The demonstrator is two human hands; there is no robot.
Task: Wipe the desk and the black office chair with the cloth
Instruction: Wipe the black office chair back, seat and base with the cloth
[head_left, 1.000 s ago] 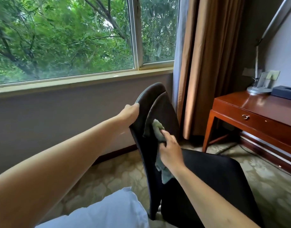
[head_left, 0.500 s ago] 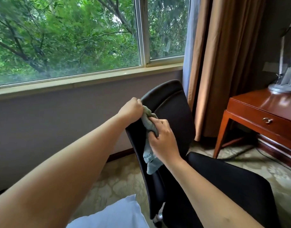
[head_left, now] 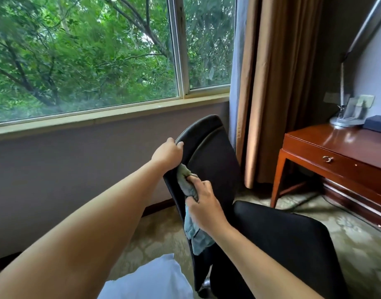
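The black office chair [head_left: 215, 167] stands in the middle, its backrest turned edge-on toward me and its seat spreading to the lower right. My left hand [head_left: 167, 153] grips the left edge of the backrest near the top. My right hand [head_left: 203, 203] holds a grey-green cloth [head_left: 190, 214] bunched against the backrest's edge just below my left hand; the cloth's loose end hangs down. The reddish wooden desk [head_left: 336, 152] stands at the right.
A lamp base [head_left: 343, 121] and a dark box [head_left: 378, 124] sit on the desk. Brown curtains [head_left: 271, 87] hang behind the chair beside a wide window [head_left: 88, 57]. Patterned carpet [head_left: 355, 234] covers the floor. A white sleeve [head_left: 148, 279] shows at the bottom.
My right hand slid the cloth from the inner face of the backrest up to its left edge, then slightly down. My left hand kept its grip near the top.
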